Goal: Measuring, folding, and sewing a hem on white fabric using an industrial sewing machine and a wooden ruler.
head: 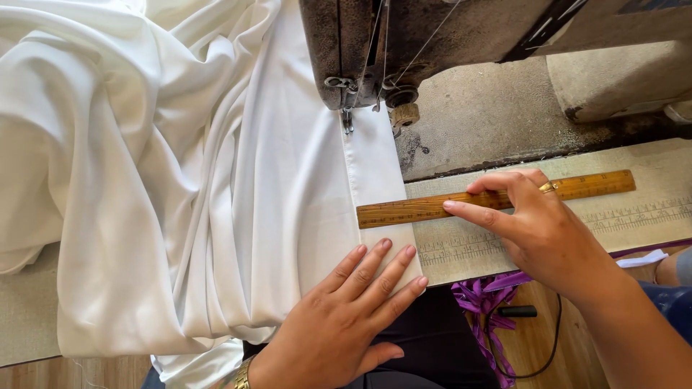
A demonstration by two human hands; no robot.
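White fabric (pixel 180 180) lies spread over the sewing table, its folded hem running under the presser foot (pixel 347 121) of a worn dark sewing machine (pixel 375 50). My left hand (pixel 353 310) rests flat on the fabric near the hem's front end, fingers spread and pressing down. My right hand (pixel 533 223) lies on a wooden ruler (pixel 425 209) set across the table to the right of the hem; the fingers touch the ruler's top and front edge. A gold ring (pixel 548 188) sits on one finger.
The beige table top (pixel 649 209) has a printed measuring scale along its front edge. Purple ribbon or fabric strips (pixel 486 302) hang below the table edge, beside a black cable (pixel 548 346). A wooden floor shows underneath.
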